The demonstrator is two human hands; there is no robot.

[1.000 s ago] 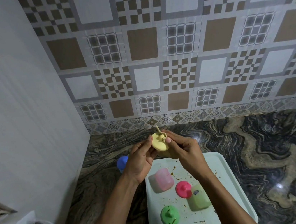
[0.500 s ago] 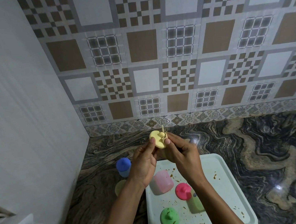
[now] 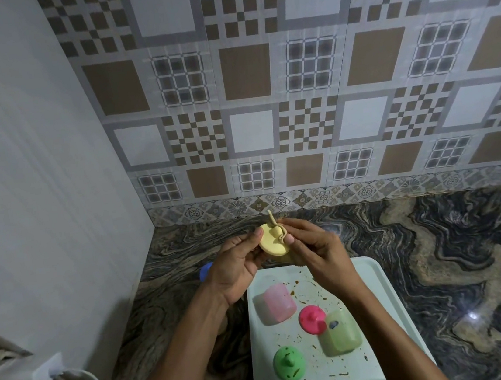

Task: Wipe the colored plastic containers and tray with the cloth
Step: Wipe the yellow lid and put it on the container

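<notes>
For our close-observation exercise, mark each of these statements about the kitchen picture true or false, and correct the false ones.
1. Both hands hold a yellow lid above the counter. True: the left hand and right hand share the yellow lid.
2. The tray is spotless. False: the white tray carries brown specks and smears.
3. A pink lid and a green lid lie on the tray. True: the pink lid and the green lid both lie there.
4. The green container stands on the counter beside the tray. False: the green container lies on the tray, next to the pink lid.
5. The pink container lies on the tray. True.
</notes>
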